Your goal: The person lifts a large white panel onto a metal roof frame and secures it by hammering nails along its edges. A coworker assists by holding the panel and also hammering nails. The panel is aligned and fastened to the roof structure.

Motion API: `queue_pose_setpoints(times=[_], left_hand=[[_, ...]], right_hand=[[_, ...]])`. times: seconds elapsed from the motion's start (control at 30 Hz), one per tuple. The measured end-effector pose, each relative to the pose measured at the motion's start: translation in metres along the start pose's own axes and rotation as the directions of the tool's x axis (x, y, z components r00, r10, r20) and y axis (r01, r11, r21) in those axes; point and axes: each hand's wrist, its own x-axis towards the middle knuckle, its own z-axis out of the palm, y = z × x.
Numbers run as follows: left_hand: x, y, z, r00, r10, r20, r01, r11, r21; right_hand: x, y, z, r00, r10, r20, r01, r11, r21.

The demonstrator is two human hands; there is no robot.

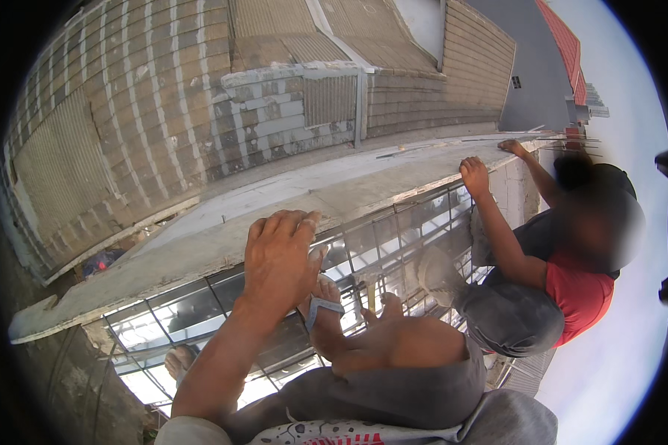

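Observation:
My left hand [280, 252] lies over the near edge of a long, cement-grey slab [200, 248], its fingers curled across the top and the thumb on the near side. Partly hidden behind my bent knee, my right hand [383, 308] shows only a few fingers, spread apart. Close to them stands a short pale stick [371, 294]; whether they touch it cannot be made out. Below the slab runs a grid of thin steel bars [215, 293]. My foot in a blue-strapped sandal [323, 305] rests near my left hand.
At right a co-worker in a red shirt [583, 297] crouches, one hand [474, 176] on the slab's edge and another [511, 147] farther along. Past the slab slope tiled roofs [148, 96]. Bright gaps show through the bars. Thin rods [571, 139] stick out at the far end.

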Motion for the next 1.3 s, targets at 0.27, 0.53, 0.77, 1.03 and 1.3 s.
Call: queue_pose_setpoints(times=[0.27, 0.53, 0.77, 1.03, 1.3], left_hand=[[-0.009, -0.017, 0.029, 0.928, -0.234, 0.291, 0.218, 0.972, 0.087], [0.009, -0.019, 0.017, 0.801, -0.378, 0.463, 0.376, 0.921, 0.103], [0.018, -0.024, 0.015, 0.756, -0.417, 0.505, 0.359, 0.909, 0.213], [0.015, -0.022, 0.017, 0.789, -0.423, 0.445, 0.392, 0.905, 0.165], [0.016, -0.015, 0.020, 0.803, -0.449, 0.392, 0.368, 0.891, 0.265]], right_hand=[[0.021, 0.006, -0.101, 0.823, -0.484, 0.298, 0.451, 0.875, 0.177], [0.044, 0.089, 0.005, 0.982, -0.006, 0.187, -0.181, 0.231, 0.956], [0.091, 0.105, -0.008, 0.984, 0.143, 0.104, -0.143, 0.291, 0.946], [0.157, 0.128, -0.048, 0.968, -0.090, -0.234, 0.210, 0.801, 0.560], [0.266, 0.089, -0.094, 0.921, -0.390, 0.012, 0.371, 0.886, 0.277]])
